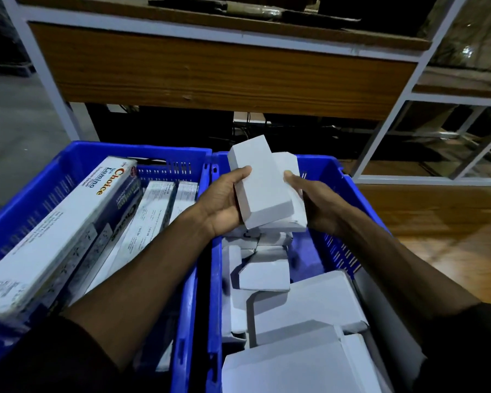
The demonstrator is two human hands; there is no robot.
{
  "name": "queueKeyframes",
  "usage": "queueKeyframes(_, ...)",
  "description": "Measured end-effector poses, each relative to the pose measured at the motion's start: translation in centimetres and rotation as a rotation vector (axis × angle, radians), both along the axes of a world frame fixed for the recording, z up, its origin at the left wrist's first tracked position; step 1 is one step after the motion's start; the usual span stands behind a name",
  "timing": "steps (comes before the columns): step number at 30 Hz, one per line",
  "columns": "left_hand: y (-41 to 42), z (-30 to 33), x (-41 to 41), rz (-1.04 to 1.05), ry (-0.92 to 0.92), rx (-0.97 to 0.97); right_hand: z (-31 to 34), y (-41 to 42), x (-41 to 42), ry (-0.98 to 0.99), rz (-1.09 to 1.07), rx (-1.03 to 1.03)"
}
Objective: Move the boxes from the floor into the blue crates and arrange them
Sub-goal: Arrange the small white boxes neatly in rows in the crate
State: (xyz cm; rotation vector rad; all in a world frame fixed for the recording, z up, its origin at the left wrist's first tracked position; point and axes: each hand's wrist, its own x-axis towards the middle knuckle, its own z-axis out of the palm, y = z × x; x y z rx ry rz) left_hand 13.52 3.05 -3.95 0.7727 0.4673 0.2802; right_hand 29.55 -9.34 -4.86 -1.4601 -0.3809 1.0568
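Note:
Two blue crates stand side by side. The left crate (34, 194) holds several long printed boxes, one reading "Choice" (68, 225). The right crate (332, 177) holds several plain white boxes (304, 304), some with open flaps. Above the right crate, my left hand (224, 199) grips a small white box (260, 182) from its left side. My right hand (312, 199) holds a second white box (288, 168) that lies under and behind the first. The two boxes touch and are tilted.
A white metal-framed rack with a wood panel (224, 75) stands right behind the crates. Cables lie in the dark gap under it. Grey floor (14, 123) shows at the left, wood-look floor (437, 217) at the right.

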Motion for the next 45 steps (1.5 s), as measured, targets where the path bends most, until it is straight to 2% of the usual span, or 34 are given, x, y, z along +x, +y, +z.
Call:
queueKeyframes(4,0.4,-0.3,0.2,0.067,0.009,-0.025,0.1,-0.2,0.2,-0.077,-0.162,-0.051)
queueKeyframes(12,1.1,-0.3,-0.5,0.088,-0.086,-0.131,-2.3,0.7,0.6,-0.257,-0.186,-0.234)
queueKeyframes(14,1.0,-0.4,-0.6,0.09,-0.102,-0.139,-2.8,1.1,0.4,-0.22,-0.161,-0.224)
queueKeyframes(16,0.9,-0.3,-0.6,0.086,-0.1,-0.131,-3.2,1.4,0.5,-0.243,-0.113,-0.23)
queueKeyframes(18,0.9,-0.3,-0.6,0.086,-0.091,-0.131,-3.1,1.1,0.1,-0.359,-0.025,-0.289)
queueKeyframes(20,0.8,-0.1,-0.6,0.083,-0.08,-0.135,-2.9,1.0,0.1,-0.508,0.115,-0.361)
queueKeyframes(22,0.8,-0.2,-0.6,0.083,-0.076,-0.139,-2.7,0.7,0.3,-0.734,0.287,-0.521)
queueKeyframes(24,0.7,-0.3,-0.6,0.077,-0.07,-0.133,-2.1,0.4,0.2,-0.814,0.399,-0.598)
queueKeyframes(27,0.7,-0.3,-0.7,0.057,-0.041,-0.108,-0.9,-0.4,0.3,-0.739,0.491,-0.565)
queueKeyframes(29,0.8,-0.4,-0.7,0.044,-0.017,-0.091,-0.8,-0.6,0.5,-0.808,0.534,-0.588)
queueKeyframes(31,0.9,-0.5,-0.7,0.038,0.002,-0.07,-1.5,-0.3,0.7,-0.902,0.449,-0.561)
queueKeyframes(34,0.8,-0.5,-0.5,0.013,0.046,-0.018,-2.5,-0.2,0.9,-0.944,0.298,-0.491)
queueKeyframes(39,0.5,-0.5,-0.1,-0.039,0.12,0.047,-3.2,-0.4,1.1,-1.029,0.345,-0.469)
queueKeyframes(45,0.1,-0.1,-0.1,-0.023,0.147,0.055,-2.1,-0.9,2.1,-0.963,0.393,-0.408)
